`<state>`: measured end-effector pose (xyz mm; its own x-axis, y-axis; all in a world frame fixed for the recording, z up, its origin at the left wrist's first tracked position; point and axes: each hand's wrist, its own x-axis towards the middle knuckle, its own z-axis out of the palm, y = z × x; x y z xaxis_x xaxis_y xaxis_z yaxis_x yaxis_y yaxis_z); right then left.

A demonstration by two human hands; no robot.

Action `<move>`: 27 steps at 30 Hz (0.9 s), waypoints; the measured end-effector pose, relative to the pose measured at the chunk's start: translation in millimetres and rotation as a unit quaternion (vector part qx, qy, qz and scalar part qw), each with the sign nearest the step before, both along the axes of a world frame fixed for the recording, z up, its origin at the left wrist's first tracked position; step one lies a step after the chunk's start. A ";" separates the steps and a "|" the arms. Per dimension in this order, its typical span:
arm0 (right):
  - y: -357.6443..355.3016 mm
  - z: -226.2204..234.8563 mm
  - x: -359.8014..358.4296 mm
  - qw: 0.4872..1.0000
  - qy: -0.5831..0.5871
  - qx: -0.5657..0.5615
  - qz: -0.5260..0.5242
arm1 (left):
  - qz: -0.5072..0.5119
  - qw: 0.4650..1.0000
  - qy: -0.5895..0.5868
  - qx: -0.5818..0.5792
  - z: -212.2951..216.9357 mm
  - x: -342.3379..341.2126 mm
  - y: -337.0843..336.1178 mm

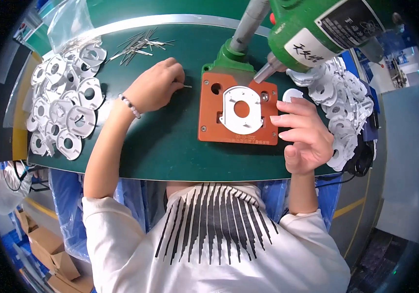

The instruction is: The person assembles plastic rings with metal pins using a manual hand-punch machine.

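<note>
A stack of white ring plates [65, 105] lay at 9 o'clock, loose metal pins [139, 46] at 11 o'clock. The left hand [153, 90] pinched one thin pin [187, 86] beside the orange fixture [239, 108]. One white plate [241, 109] sat seated on the fixture, apparently awaiting its pin. The right hand [304, 134], fingers loosely spread, rested at 3 o'clock beside more plates [343, 105].
</note>
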<state>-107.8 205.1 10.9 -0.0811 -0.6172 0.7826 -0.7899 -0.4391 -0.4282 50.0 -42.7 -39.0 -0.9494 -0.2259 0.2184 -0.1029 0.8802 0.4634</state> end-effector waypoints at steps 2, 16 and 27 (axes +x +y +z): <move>1.4 -5.7 -1.7 1.000 -0.007 -0.011 -0.022 | 0.012 0.998 0.012 0.057 5.8 -3.6 -3.5; -3.9 -15.6 4.7 0.962 0.102 0.250 -0.039 | -0.053 0.966 0.251 -0.014 49.8 -34.8 45.1; -5.7 -30.5 2.4 0.980 0.088 0.173 -0.039 | -0.008 0.957 0.204 0.206 35.8 -49.4 78.3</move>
